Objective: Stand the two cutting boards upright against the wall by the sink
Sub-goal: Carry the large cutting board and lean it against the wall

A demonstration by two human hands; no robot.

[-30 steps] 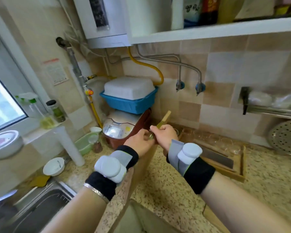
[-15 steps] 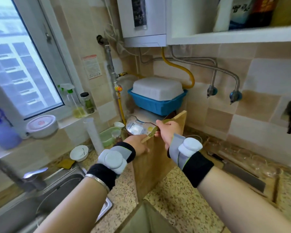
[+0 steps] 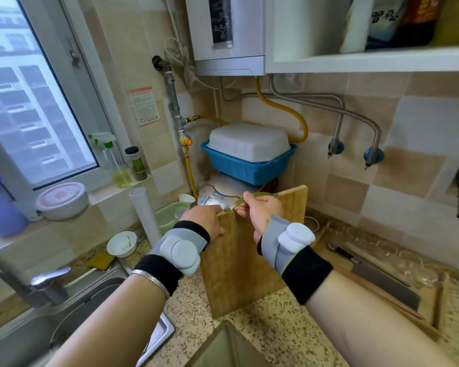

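Reaching forward, both wrists are strapped; the left hand (image 3: 206,221) is closed on the upright bamboo cutting board's (image 3: 239,263) top edge, its green strap (image 3: 249,198) pinched by the right hand (image 3: 260,210). Speckled granite counter (image 3: 276,327) supports it; sink (image 3: 85,308) at eight o'clock.

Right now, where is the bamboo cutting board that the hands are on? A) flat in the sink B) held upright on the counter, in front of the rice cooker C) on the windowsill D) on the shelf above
B: the bamboo cutting board stands on edge on the speckled counter, both hands at its top edge, the rice cooker behind it.
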